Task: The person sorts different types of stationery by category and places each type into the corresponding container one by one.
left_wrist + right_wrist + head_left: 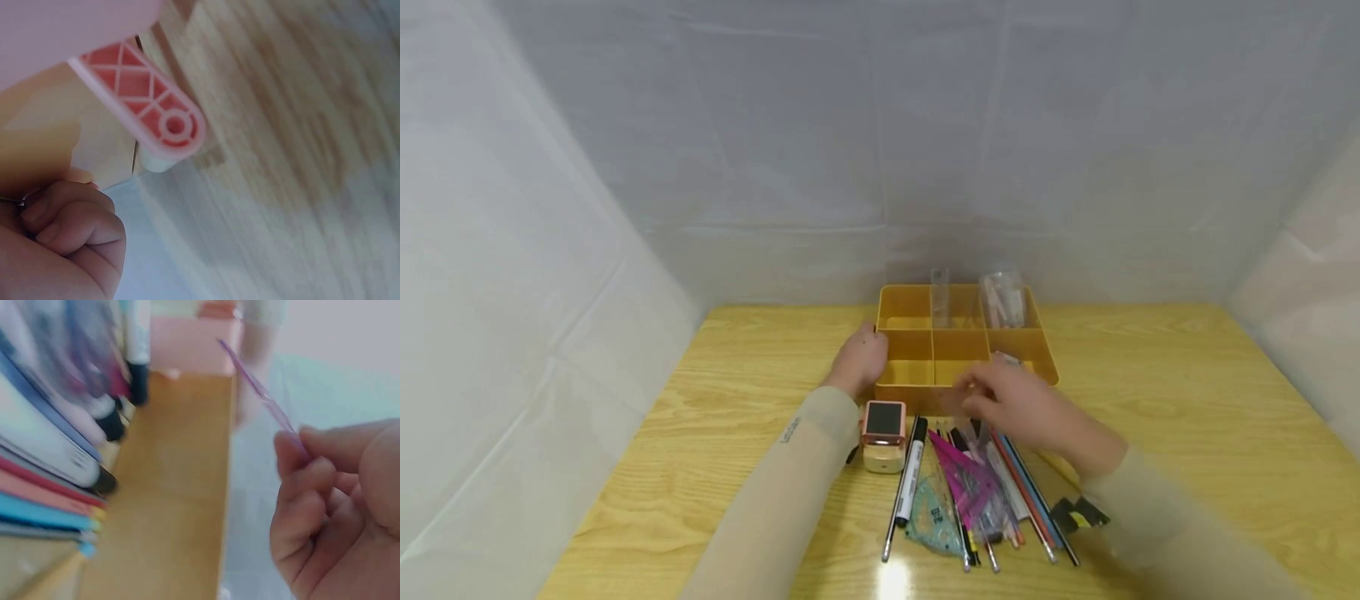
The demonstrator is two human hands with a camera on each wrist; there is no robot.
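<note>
Fingers: right hand (337,506) pinches thin purple strip (259,390), blurred from head | left hand (59,240) curled beside yellow organizer (898,321)

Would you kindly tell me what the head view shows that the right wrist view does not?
Only the head view shows the yellow divided tray, the left hand resting against its left wall, the pink-topped device and the set squares.

Only the right wrist view shows the thin clear purple piece pinched between the fingers, seen edge-on.

Both show the right hand, the row of pens and the wooden table.
</note>
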